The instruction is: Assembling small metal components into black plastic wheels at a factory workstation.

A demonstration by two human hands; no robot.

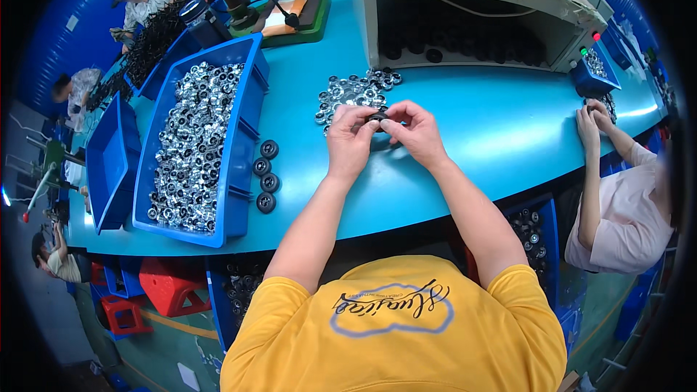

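Both my hands meet over the teal table (457,116), thumbs and fingertips pinched on one small black wheel (378,117). My left hand (350,138) closes on its left side, and my right hand (412,134) closes on its right side. The fingers cover much of the wheel. Just beyond my hands lies a loose cluster of shiny metal wheel hubs (348,93), several with black parts. To the left, several black wheels (266,183) stand in a short row beside a large blue bin (239,138) full of metal and black hubs.
A beige box-shaped machine (465,58) with dark wheels inside stands at the back. Back left is a green press (239,7). An empty blue bin (115,160) sits far left. A co-worker (624,203) works at the right beside a small blue bin (597,78).
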